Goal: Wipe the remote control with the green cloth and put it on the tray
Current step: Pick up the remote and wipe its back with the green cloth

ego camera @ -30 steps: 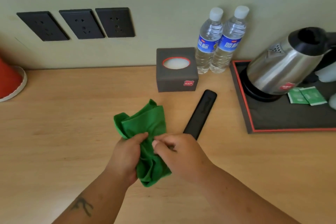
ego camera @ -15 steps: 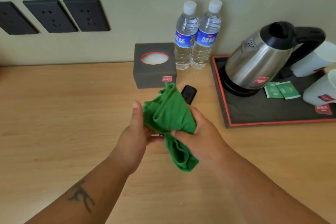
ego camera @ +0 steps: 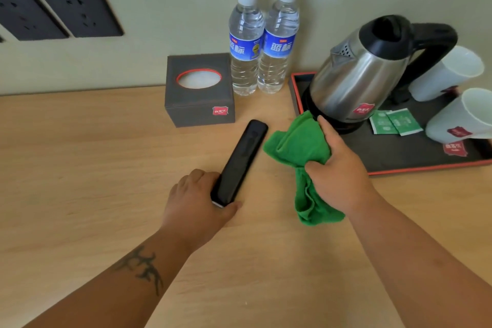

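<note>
A long black remote control (ego camera: 241, 161) lies slantwise on the wooden desk, its far end pointing toward the tissue box. My left hand (ego camera: 198, 204) grips its near end, fingers on the left side and thumb on the right. The crumpled green cloth (ego camera: 300, 146) is bunched in my right hand (ego camera: 339, 172), just right of the remote and apart from it; one end of the cloth hangs down below the hand. The black tray with a red rim (ego camera: 394, 160) lies to the right, behind my right hand.
On the tray stand a steel kettle (ego camera: 359, 74), two white cups (ego camera: 460, 114) and green sachets (ego camera: 395, 121). A dark tissue box (ego camera: 199, 104) and two water bottles (ego camera: 263, 42) stand by the wall. Wall sockets (ego camera: 77, 8) are at upper left.
Both hands held the cloth over the remote before. Now my left hand has let go of the cloth and taken the remote's near end, and my right hand has carried the cloth to the right.
</note>
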